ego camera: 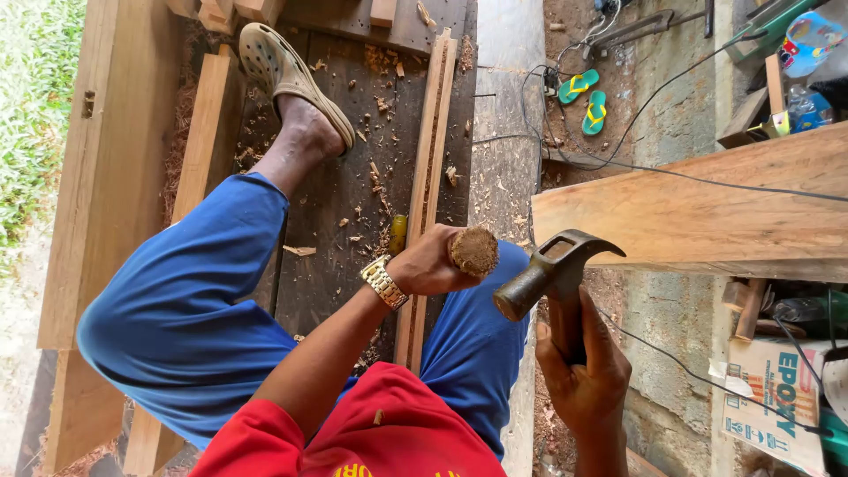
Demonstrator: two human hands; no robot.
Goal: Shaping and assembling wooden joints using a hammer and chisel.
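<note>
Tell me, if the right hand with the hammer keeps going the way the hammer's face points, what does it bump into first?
Probably the frayed wooden handle end gripped by the left hand; the hammer in the right hand faces it, though depth is unclear.

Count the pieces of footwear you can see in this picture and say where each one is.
3. A beige clog is on the person's foot at top left; two green flip-flops lie side by side on the ground, top right. Others may be hidden.
</note>
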